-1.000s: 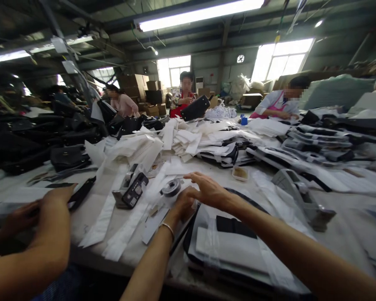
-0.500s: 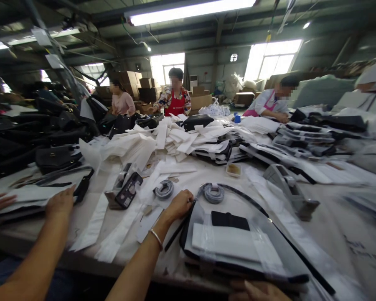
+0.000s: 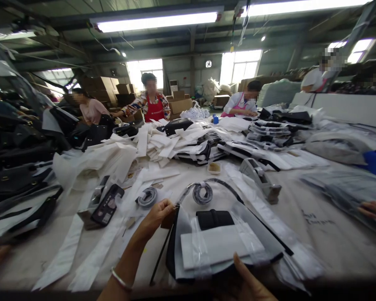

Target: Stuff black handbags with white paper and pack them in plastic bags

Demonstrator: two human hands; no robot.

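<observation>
A black bag in a clear plastic sleeve [image 3: 222,246], with a white sheet and a black piece inside, lies at the table's near edge. My left hand [image 3: 155,217], a bangle on its wrist, is closed in a pinch on the sleeve's upper left corner. My right hand [image 3: 246,282] shows only partly at the bottom edge; its thumb presses on the sleeve's near edge and the fingers are hidden beneath. A coiled grey strap [image 3: 202,193] lies just beyond the bag, and a second coil [image 3: 146,197] sits to its left.
A tape dispenser [image 3: 259,177] stands to the right, and another with a black card [image 3: 102,205] to the left. White paper strips [image 3: 163,144] and black bags [image 3: 15,167] are piled around. Other people work across the table. Another person's hand [image 3: 374,211] is at the right edge.
The view has swung right and nearer to the bag. My left hand rose from the table onto the sleeve's corner. My right thumb has come up over the near edge.
</observation>
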